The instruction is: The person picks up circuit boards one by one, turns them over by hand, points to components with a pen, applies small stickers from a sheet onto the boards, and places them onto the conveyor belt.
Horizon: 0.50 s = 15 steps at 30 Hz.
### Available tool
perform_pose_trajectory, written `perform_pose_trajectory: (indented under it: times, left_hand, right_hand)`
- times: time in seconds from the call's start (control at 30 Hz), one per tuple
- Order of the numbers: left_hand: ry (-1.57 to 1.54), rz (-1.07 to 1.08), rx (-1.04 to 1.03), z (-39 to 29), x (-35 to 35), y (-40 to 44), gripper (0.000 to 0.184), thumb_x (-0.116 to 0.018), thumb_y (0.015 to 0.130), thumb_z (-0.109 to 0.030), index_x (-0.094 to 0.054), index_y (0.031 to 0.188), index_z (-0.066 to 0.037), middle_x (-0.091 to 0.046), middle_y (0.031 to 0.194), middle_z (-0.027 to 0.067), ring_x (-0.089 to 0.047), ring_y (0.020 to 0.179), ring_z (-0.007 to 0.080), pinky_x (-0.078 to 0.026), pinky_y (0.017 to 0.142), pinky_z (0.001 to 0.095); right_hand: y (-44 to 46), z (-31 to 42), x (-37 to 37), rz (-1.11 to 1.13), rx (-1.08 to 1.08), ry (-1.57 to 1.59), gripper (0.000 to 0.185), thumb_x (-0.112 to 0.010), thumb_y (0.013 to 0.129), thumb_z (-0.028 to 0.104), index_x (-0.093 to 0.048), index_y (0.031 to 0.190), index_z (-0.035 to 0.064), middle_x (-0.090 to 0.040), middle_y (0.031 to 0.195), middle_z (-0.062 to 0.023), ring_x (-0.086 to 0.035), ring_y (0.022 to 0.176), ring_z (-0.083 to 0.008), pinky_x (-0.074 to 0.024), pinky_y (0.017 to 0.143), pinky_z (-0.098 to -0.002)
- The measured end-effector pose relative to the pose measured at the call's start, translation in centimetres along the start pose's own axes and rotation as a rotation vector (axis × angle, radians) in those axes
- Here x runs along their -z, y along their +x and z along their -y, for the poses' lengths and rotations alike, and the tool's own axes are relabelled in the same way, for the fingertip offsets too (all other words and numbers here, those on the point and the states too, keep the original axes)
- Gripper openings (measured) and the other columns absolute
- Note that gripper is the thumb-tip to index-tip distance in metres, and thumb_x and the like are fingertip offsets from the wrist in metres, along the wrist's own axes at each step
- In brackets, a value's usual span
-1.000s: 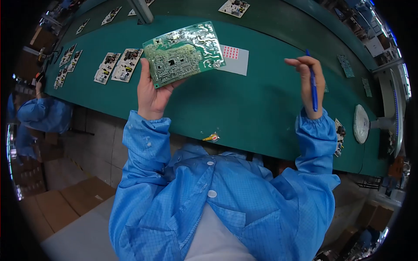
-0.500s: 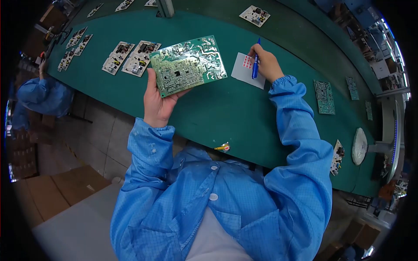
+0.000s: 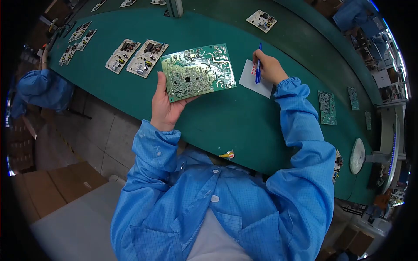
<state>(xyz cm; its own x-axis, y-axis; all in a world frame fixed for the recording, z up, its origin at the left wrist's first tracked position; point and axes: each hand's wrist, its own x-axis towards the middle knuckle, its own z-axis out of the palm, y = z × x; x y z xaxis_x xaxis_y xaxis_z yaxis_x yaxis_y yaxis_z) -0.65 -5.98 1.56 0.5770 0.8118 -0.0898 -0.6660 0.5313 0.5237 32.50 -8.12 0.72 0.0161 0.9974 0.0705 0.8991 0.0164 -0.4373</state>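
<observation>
A green circuit board (image 3: 198, 71), solder side up, is held at its lower left corner by my left hand (image 3: 166, 106), thumb on the near edge and fingers beneath. My right hand (image 3: 270, 67) holds a blue pen (image 3: 258, 65) upright between its fingers, over a white sheet (image 3: 260, 88) with small red labels (image 3: 254, 71). The fingertips are at the labels; whether they touch the sheet I cannot tell. Left of the held board, two boards with components (image 3: 147, 58) lie on the green table (image 3: 209, 126).
More boards lie at the far left (image 3: 80, 32), at the back (image 3: 261, 21) and on the right (image 3: 327, 107). A yellow-ended item (image 3: 227, 155) is at the near edge. A round lamp (image 3: 358, 156) stands right. A person in blue (image 3: 45, 89) is at the left.
My right hand has moved left with the pen, from the open table to the label sheet. The board in my left hand now appears slightly lower and further right; the whole view has shifted.
</observation>
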Motion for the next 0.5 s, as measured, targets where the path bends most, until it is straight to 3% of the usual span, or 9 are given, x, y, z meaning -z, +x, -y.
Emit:
perform_pose_trajectory:
  times: [0.17, 0.23, 0.33, 0.5]
  left_hand:
    - [0.02, 0.003, -0.005, 0.4, -0.8, -0.4, 0.057, -0.028, 0.096, -0.049, -0.036, 0.133, -0.006, -0.046, 0.13, 0.0186, -0.048, 0.118, 0.0364, -0.043, 0.094, 0.0555]
    - [0.005, 0.019, 0.002, 0.4, -0.8, -0.5, 0.057, -0.028, 0.096, -0.049, -0.036, 0.133, -0.006, -0.046, 0.13, 0.0183, -0.048, 0.118, 0.0361, -0.043, 0.094, 0.0549]
    - [0.027, 0.012, -0.001, 0.4, -1.0, -0.6, 0.058, -0.028, 0.096, -0.049, -0.035, 0.134, -0.006, -0.046, 0.13, 0.0183, -0.048, 0.117, 0.0359, -0.043, 0.094, 0.0546]
    - [0.003, 0.038, -0.005, 0.2, -0.4, -0.4, 0.058, -0.029, 0.095, -0.049, -0.035, 0.134, -0.006, -0.046, 0.13, 0.0183, -0.048, 0.117, 0.0358, -0.044, 0.094, 0.0544]
  right_hand:
    - [0.0, -0.7, 1.1, 0.087, -0.024, 0.011, 0.028, -0.048, 0.075, -0.008, -0.045, 0.098, 0.0082, -0.058, 0.083, -0.0164, -0.061, 0.077, -0.0339, -0.0484, 0.065, -0.0396]
    - [0.2, -1.1, 1.0, 0.068, 0.068, -0.037, 0.031, -0.047, 0.075, -0.009, -0.045, 0.1, 0.0089, -0.058, 0.083, -0.0164, -0.062, 0.074, -0.0315, -0.0491, 0.062, -0.0387]
    - [0.6, -1.4, 1.2, 0.163, -0.007, 0.046, 0.034, -0.048, 0.075, -0.01, -0.044, 0.102, 0.0093, -0.058, 0.086, -0.0162, -0.062, 0.073, -0.0305, -0.0493, 0.062, -0.0381]
    - [0.3, -0.8, 0.9, 0.109, -0.026, 0.143, 0.036, -0.047, 0.074, -0.011, -0.042, 0.103, 0.0092, -0.058, 0.089, -0.0146, -0.062, 0.075, -0.0299, -0.0493, 0.062, -0.038]
